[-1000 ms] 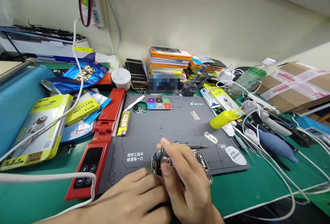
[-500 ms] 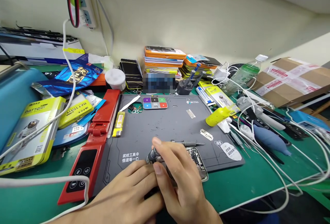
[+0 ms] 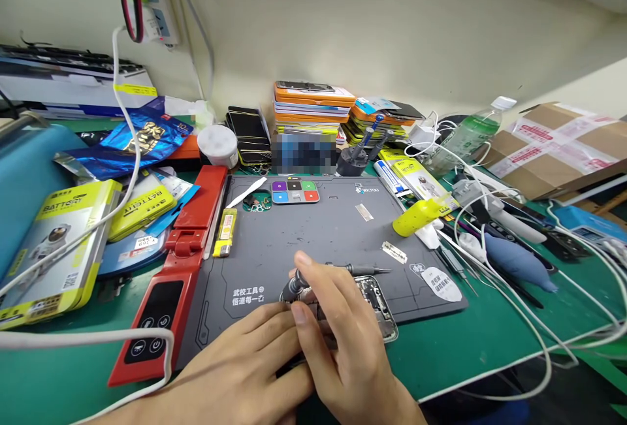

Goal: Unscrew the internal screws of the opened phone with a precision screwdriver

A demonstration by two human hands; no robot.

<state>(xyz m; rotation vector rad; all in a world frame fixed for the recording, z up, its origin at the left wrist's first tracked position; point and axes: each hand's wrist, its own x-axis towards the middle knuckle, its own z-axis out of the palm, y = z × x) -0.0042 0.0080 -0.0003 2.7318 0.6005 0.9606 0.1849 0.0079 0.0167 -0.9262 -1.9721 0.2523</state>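
Note:
An opened smartphone [image 3: 381, 311], its inner parts exposed, lies at the front of the grey work mat [image 3: 294, 236]. My left hand [image 3: 255, 360] is closed over its left end, with some fingertips hidden behind my right hand. My right hand [image 3: 343, 346] grips a dark screwdriver [image 3: 294, 286] between thumb and fingers, its rounded end showing at the upper left. The screwdriver's tip is hidden by my hands. Just behind the phone, a second screwdriver [image 3: 367, 270] rests on the mat, pointing right.
A red fold-out device [image 3: 157, 307] borders the mat on the left. Razor blades [image 3: 394, 252], a yellow bottle [image 3: 418, 217] and a yellow-wrapped battery [image 3: 225, 232] lie around the mat. White cables [image 3: 543, 346] loop over the right side. Stacked boxes [image 3: 313, 108] stand behind.
The view has shifted slightly. The dark screwdriver's top leans a little differently in my right hand; my left hand stays at the phone.

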